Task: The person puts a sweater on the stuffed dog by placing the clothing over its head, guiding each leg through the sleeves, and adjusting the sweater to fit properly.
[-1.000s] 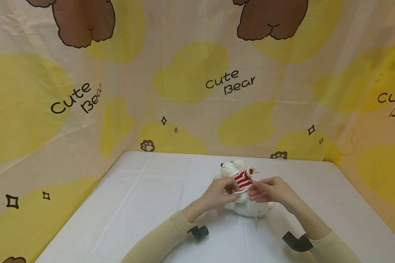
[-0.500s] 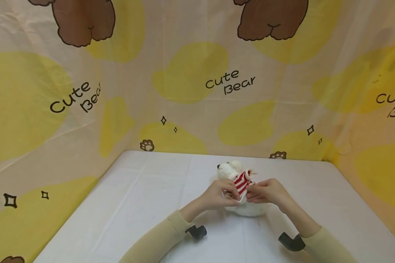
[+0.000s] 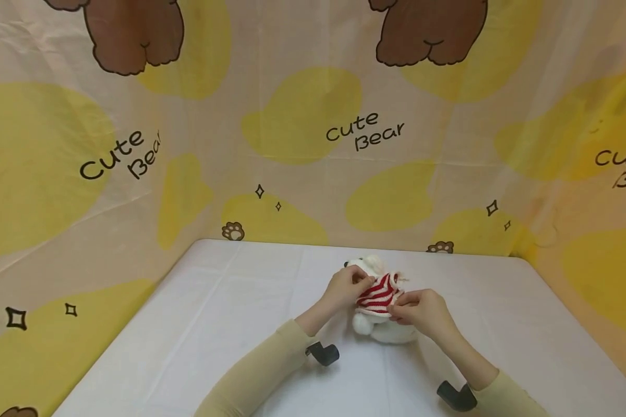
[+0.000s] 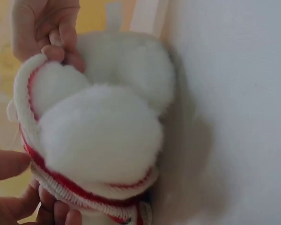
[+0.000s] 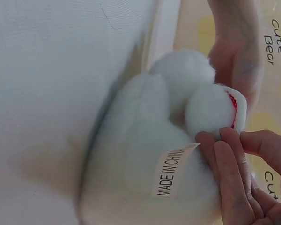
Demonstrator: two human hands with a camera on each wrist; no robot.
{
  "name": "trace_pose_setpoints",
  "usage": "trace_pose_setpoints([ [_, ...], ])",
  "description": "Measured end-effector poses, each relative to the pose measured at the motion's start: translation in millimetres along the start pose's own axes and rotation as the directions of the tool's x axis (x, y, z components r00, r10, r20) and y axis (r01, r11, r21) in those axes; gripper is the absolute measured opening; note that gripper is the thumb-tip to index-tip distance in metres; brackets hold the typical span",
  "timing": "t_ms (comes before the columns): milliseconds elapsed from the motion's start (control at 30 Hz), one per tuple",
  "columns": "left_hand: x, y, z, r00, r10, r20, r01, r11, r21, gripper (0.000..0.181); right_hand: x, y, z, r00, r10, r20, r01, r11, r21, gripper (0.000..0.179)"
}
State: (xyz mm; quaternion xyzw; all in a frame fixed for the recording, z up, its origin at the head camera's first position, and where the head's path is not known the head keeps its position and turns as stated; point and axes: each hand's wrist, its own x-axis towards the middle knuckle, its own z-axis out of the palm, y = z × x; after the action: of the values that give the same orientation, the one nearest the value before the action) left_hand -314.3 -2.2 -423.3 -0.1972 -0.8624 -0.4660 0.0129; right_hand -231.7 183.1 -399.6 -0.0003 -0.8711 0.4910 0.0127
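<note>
A white plush bear [image 3: 362, 324] lies on the table, its dark nose toward the far left. It wears a red-and-white striped knitted sweater [image 3: 379, 296]. With thumb and fingers, my left hand [image 3: 346, 286] pinches the sweater near the bear's head; the left wrist view shows those fingers at the knit edge [image 4: 61, 187]. My right hand [image 3: 429, 313] pinches the hem on the other side, close to the bear's rounded paw [image 5: 208, 110]. A printed cloth label [image 5: 171, 171] sticks out from the bear's body beside the right fingers.
A white cloth covers the table [image 3: 240, 324]. Behind and beside it hang yellow-patterned curtains [image 3: 302, 127] printed with bears and lettering. Black mounts [image 3: 323, 353] jut from both sleeves over the table.
My left hand has shifted from the hem up toward the bear's head. The hem has come lower over the body, and my right hand has moved slightly down with it.
</note>
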Motion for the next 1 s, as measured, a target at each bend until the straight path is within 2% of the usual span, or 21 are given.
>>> trace_pose_setpoints([
  [100, 1.2, 3.4, 1.0, 1.000, -0.012, 0.013, 0.011, 1.000, 0.029, 0.018, -1.5, -1, -1, 1.000, -0.027, 0.001, 0.027, 1.000, -0.017, 0.015],
  [233, -1.4, 2.5, 0.2, 0.997, 0.060, -0.044, -0.053, 0.989, 0.140, 0.013, -3.0, -3, -3, 0.998, -0.058, 0.019, 0.059, 0.996, -0.063, 0.014],
  [367, -6.0, -2.9, -4.3, 0.987, 0.145, -0.062, -0.122, 0.953, 0.277, 0.016, -5.4, -3, -1, 0.997, -0.081, 0.013, 0.082, 0.984, -0.156, 0.012],
  [533, -7.0, -12.2, -3.5, 0.979, 0.202, -0.003, -0.181, 0.888, 0.422, 0.018, -8.4, -5, 1, 0.995, -0.100, -0.003, 0.096, 0.963, -0.252, 0.010],
  [600, -7.9, -13.1, -3.6, 0.976, 0.218, 0.005, -0.196, 0.867, 0.458, 0.015, -8.8, -5, 2, 0.994, -0.110, -0.001, 0.105, 0.958, -0.268, 0.009],
  [667, -10.3, -12.1, -5.5, 0.974, 0.226, -0.015, -0.193, 0.863, 0.467, 0.013, -9.0, -4, 2, 0.993, -0.118, 0.003, 0.115, 0.959, -0.261, 0.009],
  [733, -13.8, -10.5, -8.1, 0.972, 0.229, -0.059, -0.181, 0.881, 0.437, 0.012, -8.6, -3, 2, 0.994, -0.111, 0.009, 0.110, 0.965, -0.239, 0.010],
  [833, -21.3, -7.3, -11.0, 0.969, 0.228, -0.094, -0.193, 0.937, 0.291, 0.013, -8.2, -1, 1, 0.994, -0.106, 0.011, 0.106, 0.975, -0.198, 0.011],
  [900, -26.5, -4.8, -10.8, 0.975, 0.215, -0.054, -0.205, 0.966, 0.156, 0.014, -7.9, 1, 1, 0.995, -0.102, 0.006, 0.101, 0.978, -0.183, 0.011],
  [967, -31.2, -3.0, -8.4, 0.981, 0.193, 0.018, -0.193, 0.981, 0.034, 0.015, -7.5, 2, 1, 0.994, -0.106, -0.008, 0.103, 0.979, -0.177, 0.011],
  [1000, -33.2, -2.6, -6.7, 0.982, 0.179, 0.056, -0.179, 0.984, 0.000, 0.015, -7.3, 2, 1, 0.994, -0.106, -0.011, 0.103, 0.979, -0.174, 0.011],
])
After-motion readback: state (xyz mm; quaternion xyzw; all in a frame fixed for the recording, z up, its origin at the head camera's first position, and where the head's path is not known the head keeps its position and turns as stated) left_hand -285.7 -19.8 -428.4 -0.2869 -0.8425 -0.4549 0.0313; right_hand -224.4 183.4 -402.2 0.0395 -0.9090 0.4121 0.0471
